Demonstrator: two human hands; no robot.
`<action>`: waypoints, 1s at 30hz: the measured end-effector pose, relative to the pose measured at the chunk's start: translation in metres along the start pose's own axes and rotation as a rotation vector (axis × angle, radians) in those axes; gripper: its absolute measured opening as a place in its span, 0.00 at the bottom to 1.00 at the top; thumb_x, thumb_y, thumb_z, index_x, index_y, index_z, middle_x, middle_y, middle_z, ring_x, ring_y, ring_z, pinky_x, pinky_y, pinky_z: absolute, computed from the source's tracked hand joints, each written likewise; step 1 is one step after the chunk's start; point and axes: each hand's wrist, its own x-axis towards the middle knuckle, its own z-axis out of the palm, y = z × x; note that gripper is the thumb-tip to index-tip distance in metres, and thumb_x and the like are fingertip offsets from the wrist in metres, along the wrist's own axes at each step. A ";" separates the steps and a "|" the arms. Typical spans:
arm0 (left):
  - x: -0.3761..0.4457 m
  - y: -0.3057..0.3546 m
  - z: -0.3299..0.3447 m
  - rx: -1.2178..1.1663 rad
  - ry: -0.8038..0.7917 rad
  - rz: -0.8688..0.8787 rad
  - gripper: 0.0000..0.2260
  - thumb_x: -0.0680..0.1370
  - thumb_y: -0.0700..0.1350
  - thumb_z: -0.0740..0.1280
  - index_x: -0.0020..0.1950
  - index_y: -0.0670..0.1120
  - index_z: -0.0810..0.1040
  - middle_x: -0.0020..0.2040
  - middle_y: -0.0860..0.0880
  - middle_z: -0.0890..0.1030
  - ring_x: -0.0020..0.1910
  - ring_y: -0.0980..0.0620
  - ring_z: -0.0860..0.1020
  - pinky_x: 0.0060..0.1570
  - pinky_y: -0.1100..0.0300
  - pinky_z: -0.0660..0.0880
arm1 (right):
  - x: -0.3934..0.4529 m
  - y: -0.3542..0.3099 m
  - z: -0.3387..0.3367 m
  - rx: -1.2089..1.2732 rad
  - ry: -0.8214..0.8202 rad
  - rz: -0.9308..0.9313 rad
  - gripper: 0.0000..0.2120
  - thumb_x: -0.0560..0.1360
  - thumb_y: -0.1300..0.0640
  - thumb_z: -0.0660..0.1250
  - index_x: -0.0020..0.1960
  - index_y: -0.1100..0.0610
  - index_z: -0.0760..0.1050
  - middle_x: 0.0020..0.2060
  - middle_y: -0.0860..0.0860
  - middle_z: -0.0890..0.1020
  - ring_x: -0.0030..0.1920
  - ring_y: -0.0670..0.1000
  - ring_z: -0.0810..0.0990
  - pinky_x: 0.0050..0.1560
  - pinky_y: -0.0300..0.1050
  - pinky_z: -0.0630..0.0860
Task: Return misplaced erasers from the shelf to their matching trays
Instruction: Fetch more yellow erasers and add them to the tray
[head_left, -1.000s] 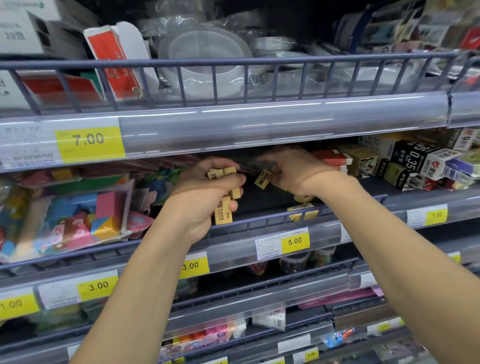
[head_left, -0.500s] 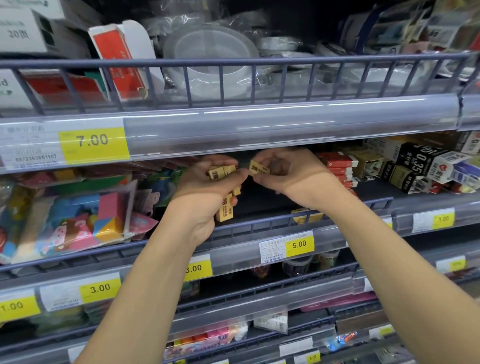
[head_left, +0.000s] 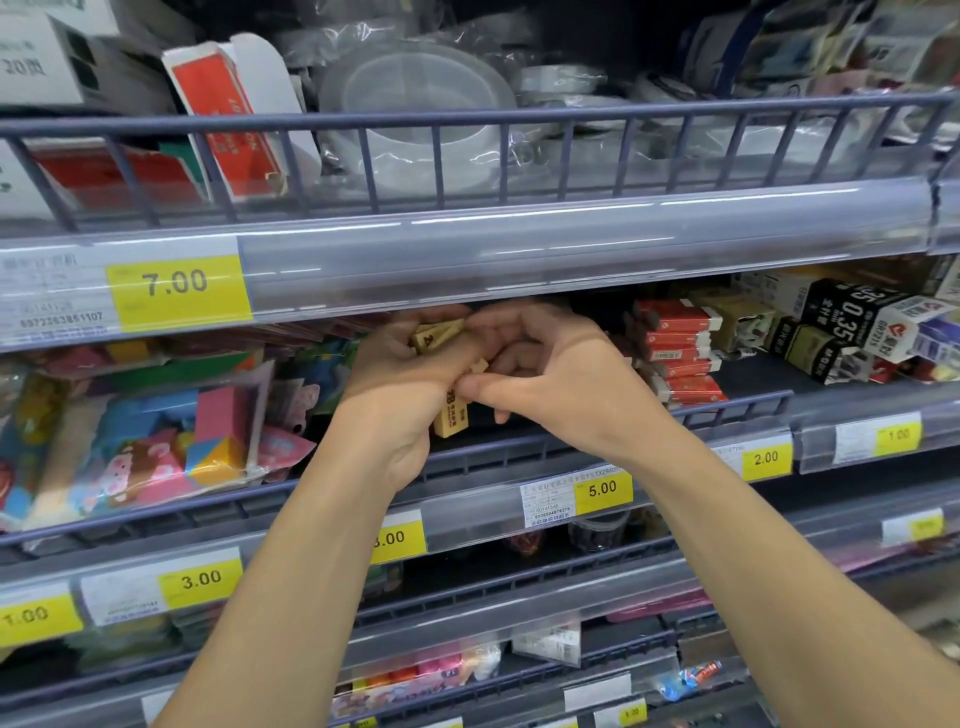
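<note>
Several yellow erasers (head_left: 451, 415) crowd our closed left hand (head_left: 402, 379); our right hand (head_left: 550, 374) pinches there, so one could slip behind the shelf rail (head_left: 519, 452).

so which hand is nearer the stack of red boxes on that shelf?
Right. The right hand sits just left of the red boxes; the left hand, gripping yellow erasers, is farther left.

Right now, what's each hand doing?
Left hand: closed on a bunch of tan erasers.
Right hand: fingers pinched at the same bunch; its own grip cannot be told.
</note>
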 end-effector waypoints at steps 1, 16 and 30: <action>0.001 0.000 -0.001 -0.004 0.028 0.000 0.09 0.74 0.37 0.76 0.43 0.52 0.86 0.39 0.50 0.88 0.38 0.52 0.86 0.35 0.59 0.81 | 0.000 0.002 0.000 -0.007 0.020 0.040 0.22 0.63 0.50 0.80 0.54 0.46 0.77 0.41 0.50 0.83 0.35 0.49 0.82 0.34 0.49 0.81; 0.009 0.001 -0.007 -0.381 0.073 0.053 0.20 0.75 0.26 0.70 0.28 0.47 0.84 0.31 0.47 0.84 0.33 0.50 0.85 0.37 0.55 0.84 | 0.008 -0.001 0.007 0.015 0.019 0.263 0.13 0.70 0.59 0.79 0.48 0.55 0.76 0.34 0.50 0.86 0.31 0.51 0.84 0.36 0.47 0.83; 0.002 -0.004 -0.002 -0.207 -0.071 0.101 0.13 0.81 0.40 0.71 0.38 0.49 0.88 0.43 0.45 0.88 0.46 0.46 0.88 0.42 0.52 0.84 | 0.006 0.003 0.009 0.044 0.212 0.019 0.05 0.73 0.56 0.76 0.48 0.53 0.84 0.40 0.47 0.86 0.41 0.44 0.84 0.42 0.42 0.81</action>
